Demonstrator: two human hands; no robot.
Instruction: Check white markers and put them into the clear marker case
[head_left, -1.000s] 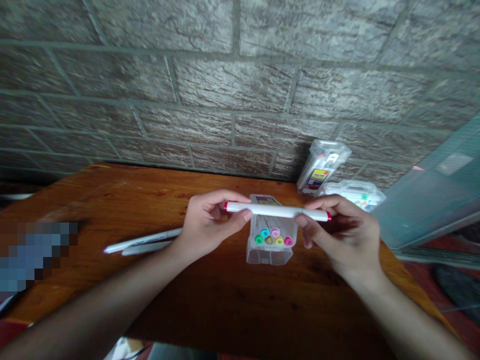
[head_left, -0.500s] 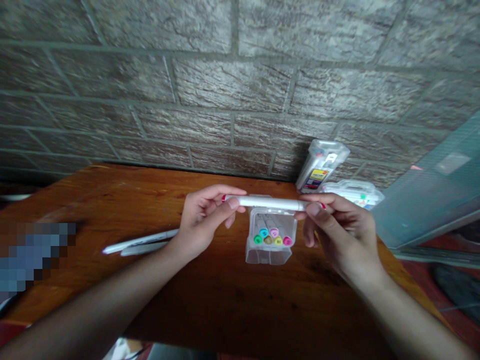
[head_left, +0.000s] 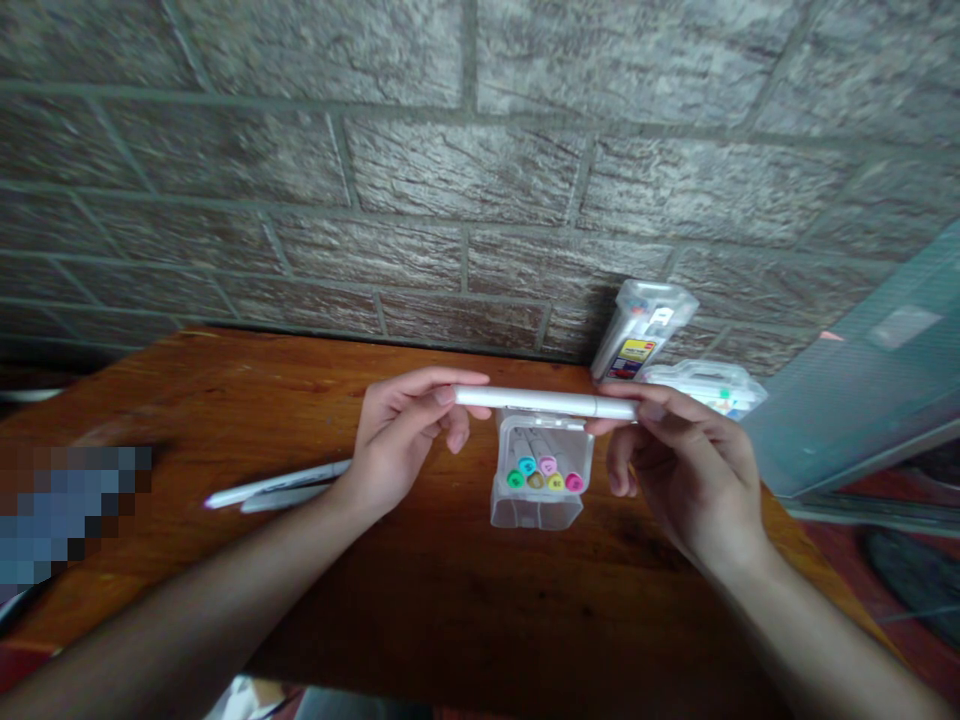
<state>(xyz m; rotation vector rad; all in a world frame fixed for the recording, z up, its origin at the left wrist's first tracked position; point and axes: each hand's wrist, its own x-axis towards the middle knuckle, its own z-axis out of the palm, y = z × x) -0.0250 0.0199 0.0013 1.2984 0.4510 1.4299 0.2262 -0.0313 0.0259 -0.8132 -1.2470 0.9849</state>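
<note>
A white marker is held level between my two hands, above the table. My left hand pinches its left end between thumb and fingers. At the other end, my right hand pinches it the same way, with the fingertips covering the tip. Below and just behind the marker stands an open clear plastic case. Several markers lie in it with their coloured ends facing me: green, blue, pink, brown, yellow and magenta.
On the wooden table, loose white markers lie left of the case. Against the brick wall leans a clear marker box, with another clear case beside it. A glass panel rises at the right.
My fingers have shifted to the very ends of the marker, so its red end bands are now covered. The case and the loose markers have stayed put.
</note>
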